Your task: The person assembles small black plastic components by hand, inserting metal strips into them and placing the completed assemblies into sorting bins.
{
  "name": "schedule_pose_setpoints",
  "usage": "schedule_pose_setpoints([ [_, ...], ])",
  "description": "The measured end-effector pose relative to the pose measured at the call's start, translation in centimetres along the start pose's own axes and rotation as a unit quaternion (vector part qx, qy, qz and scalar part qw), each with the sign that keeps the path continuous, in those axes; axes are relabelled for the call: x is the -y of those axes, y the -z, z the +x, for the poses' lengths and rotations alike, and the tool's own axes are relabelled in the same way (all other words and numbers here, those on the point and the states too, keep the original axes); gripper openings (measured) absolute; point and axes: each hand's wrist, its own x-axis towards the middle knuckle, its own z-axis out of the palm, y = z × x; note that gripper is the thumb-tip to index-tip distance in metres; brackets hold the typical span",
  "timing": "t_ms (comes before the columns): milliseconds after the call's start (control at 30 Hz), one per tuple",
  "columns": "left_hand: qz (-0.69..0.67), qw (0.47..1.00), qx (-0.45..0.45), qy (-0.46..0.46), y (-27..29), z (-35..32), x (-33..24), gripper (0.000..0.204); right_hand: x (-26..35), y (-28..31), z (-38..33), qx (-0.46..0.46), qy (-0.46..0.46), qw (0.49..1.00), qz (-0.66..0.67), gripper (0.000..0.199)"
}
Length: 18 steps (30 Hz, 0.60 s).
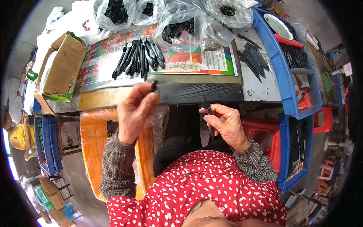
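Above the table's front edge, my left hand (137, 109) pinches a small black plastic piece (154, 86) between thumb and fingertips. To its right, my right hand (228, 124) is closed on a slim black pointed stake (207, 106), which hangs downward in front of the table. The two held parts are apart from each other. Beyond my left hand, a fanned pile of black plastic parts (138, 58) lies on a colourful printed sheet (99, 53). Several long thin black stakes (254, 62) lie in a bunch farther right on the table.
Clear plastic bags (172, 15) of black parts line the back. A torn cardboard box (62, 68) stands at the left, a blue tray (289, 81) at the right. Below the table are an orange crate (92, 143), a red stool (264, 132) and a blue bin (281, 181).
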Motion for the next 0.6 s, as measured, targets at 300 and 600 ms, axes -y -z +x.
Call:
schedule_pose_setpoints([
  [300,-0.158,0.984,0.067,0.053,-5.3,-3.9,3.5,0.019,-0.2,0.1,-1.5,-0.022,-0.014,1.0,0.002,0.029],
  [600,-0.148,0.981,0.103,0.077,-7.2,-4.9,3.9,0.017,-1.3,0.4,-2.4,-0.009,0.003,1.0,0.022,0.037],
])
